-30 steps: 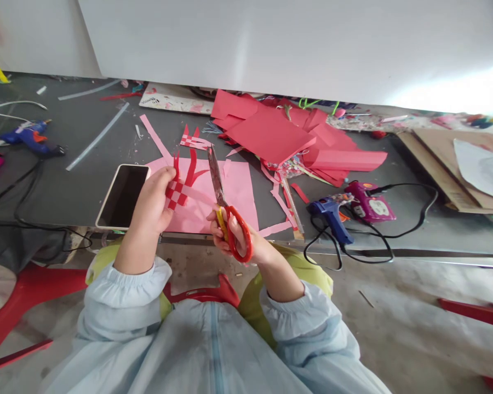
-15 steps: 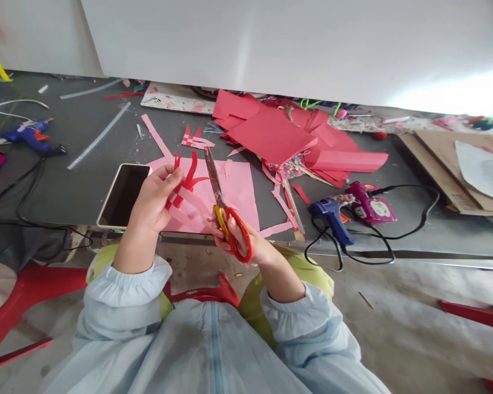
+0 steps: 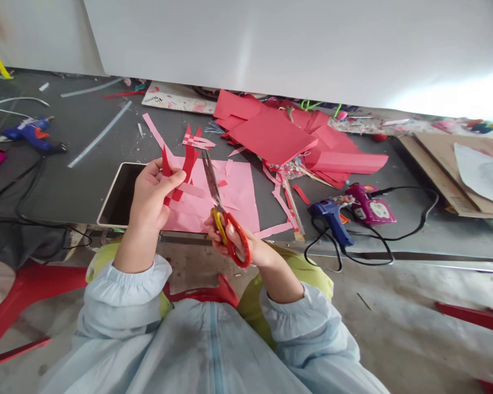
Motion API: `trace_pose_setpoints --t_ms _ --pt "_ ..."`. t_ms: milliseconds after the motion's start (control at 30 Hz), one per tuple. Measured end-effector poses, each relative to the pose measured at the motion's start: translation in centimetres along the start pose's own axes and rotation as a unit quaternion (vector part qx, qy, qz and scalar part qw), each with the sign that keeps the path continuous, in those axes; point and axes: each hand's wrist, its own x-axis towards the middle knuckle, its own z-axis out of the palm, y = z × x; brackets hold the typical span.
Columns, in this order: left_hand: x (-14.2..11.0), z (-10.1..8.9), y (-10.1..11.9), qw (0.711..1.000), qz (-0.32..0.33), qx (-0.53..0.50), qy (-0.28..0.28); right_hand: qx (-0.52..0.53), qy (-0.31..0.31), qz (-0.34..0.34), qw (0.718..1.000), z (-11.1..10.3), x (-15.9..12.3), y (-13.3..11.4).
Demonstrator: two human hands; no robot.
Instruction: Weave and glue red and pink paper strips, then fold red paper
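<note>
Between thumb and fingers, my left hand pinches a piece woven from red and pink paper strips, whose loose ends stick out up and to the right. My right hand has its fingers in the red and yellow handles of a pair of scissors. The blades point up and away, slightly parted, just right of the strips and apart from them. Below both hands lies a pink paper sheet with small red and pink scraps on it. A finished-looking small woven piece rests behind the blades.
A phone lies left of the pink sheet. Red paper sheets are heaped at the back. To the right are a blue glue gun with cables, a magenta box and cardboard. Another glue gun lies far left.
A red scrap now lies on the pink sheet near the blades. My left hand has turned the woven piece a little, and the scissors have dropped slightly toward me.
</note>
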Motion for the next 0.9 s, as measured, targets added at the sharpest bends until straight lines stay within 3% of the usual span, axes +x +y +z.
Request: trace_pose_setpoints --t_ms 200,433,600,900 --pt "0.1 -0.2 -0.5 0.998 0.061 0.027 0.013 -0.087 -0.039 -0.010 0.995 0.2 -0.5 0.2" --pt "-1.0 0.8 0.0 0.998 0.053 0.022 0.007 -0.204 -0.016 -0.059 0.977 -0.1 -0.8 0.5" --pt "-1.4 1.0 -0.5 0.992 0.106 0.061 0.010 -0.211 -0.008 -0.056 0.976 -0.1 -0.8 0.6" --pt "-1.9 1.1 -0.8 0.987 0.129 0.095 -0.028 -0.194 -0.010 -0.042 0.980 -0.2 -0.8 0.7"
